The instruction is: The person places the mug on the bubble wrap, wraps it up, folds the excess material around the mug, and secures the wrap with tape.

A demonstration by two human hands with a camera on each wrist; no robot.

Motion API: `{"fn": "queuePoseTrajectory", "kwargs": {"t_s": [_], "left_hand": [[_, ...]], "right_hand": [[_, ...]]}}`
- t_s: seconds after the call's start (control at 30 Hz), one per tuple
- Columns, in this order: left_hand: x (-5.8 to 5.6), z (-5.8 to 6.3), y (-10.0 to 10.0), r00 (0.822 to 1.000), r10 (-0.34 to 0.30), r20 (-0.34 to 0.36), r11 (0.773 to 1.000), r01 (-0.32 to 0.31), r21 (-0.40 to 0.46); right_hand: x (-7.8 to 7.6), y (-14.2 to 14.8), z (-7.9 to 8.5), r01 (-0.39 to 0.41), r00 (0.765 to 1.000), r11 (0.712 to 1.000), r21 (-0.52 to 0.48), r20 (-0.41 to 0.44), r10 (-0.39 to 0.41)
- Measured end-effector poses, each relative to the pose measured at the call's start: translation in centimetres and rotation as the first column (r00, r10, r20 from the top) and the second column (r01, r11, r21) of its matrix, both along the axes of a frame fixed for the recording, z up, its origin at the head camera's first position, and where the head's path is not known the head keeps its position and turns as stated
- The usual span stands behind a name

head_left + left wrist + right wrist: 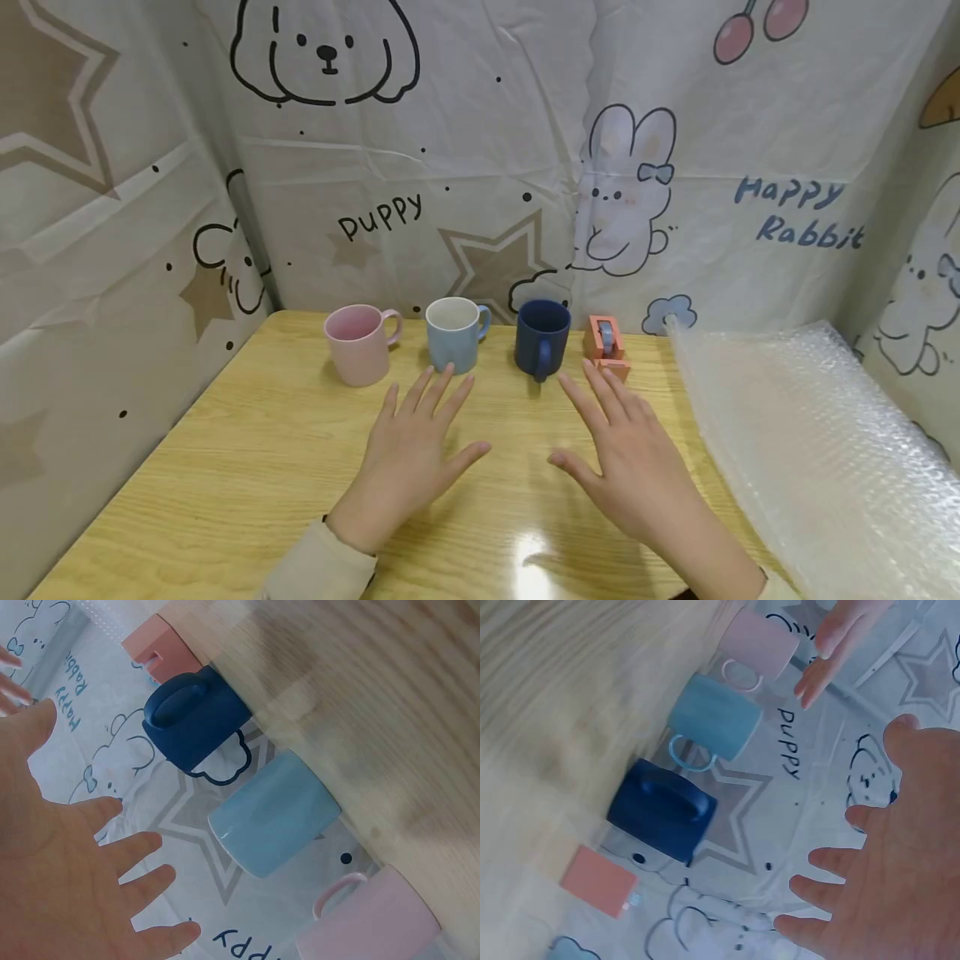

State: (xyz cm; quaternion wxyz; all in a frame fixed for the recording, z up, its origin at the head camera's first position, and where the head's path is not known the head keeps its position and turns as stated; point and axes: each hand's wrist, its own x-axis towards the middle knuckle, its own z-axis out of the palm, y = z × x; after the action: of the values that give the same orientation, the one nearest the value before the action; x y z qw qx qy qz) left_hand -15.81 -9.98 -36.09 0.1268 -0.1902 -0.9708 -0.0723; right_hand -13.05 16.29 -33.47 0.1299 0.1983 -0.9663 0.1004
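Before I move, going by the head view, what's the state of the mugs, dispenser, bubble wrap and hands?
Pink mug: upright, handle rightward
Light blue mug: upright, handle rightward
Dark blue mug: upright, handle toward camera
Tape dispenser: tape roll fitted
Bubble wrap: spread out
Left hand: fingers spread, holding nothing
Right hand: fingers spread, holding nothing

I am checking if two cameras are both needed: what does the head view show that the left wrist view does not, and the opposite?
Only the head view shows the handle and white inside of the light blue mug, and the left sleeve.

Only the left wrist view shows the palm side of the left hand; the head view shows its back.

Both show the three mugs, including the pink and dark blue ones, the orange tape dispenser, and the right hand, though the left wrist view catches only its fingers.
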Motion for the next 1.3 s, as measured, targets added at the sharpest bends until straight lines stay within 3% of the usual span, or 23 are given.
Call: {"fn": "queuePoseTrajectory", "kwargs": {"t_s": [0.2, 0.4, 0.57, 0.97, 1.3], "left_hand": [[0.1, 0.3, 0.1, 1.0, 0.001, 0.01, 1.0, -0.001, 0.004], [0.0, 0.4, 0.3, 1.0, -0.002, 0.03, 1.0, 0.002, -0.002], [0.0, 0.3, 0.3, 1.0, -0.007, -0.012, 1.0, 0.007, -0.025], [0.0, 0.2, 0.1, 1.0, -0.015, -0.008, 0.999, 0.014, -0.036], [0.2, 0.1, 0.1, 1.0, -0.008, 0.015, 1.0, 0.008, -0.02]], "right_hand": [[2.0, 1.1, 1.3, -0.02, 0.998, 0.999, 0.032, -0.063, 0.022], [4.2, 3.6, 2.3, 0.0, 0.999, 0.994, 0.112, -0.046, 0.005], [5.3, 6.3, 2.8, 0.021, 0.997, 0.989, 0.147, -0.076, -0.01], [5.4, 12.6, 2.4, 0.131, 0.97, 0.988, 0.079, -0.215, -0.111], [5.5, 17.1, 0.5, 0.193, 0.972, 0.976, 0.102, -0.156, -0.176]]}}
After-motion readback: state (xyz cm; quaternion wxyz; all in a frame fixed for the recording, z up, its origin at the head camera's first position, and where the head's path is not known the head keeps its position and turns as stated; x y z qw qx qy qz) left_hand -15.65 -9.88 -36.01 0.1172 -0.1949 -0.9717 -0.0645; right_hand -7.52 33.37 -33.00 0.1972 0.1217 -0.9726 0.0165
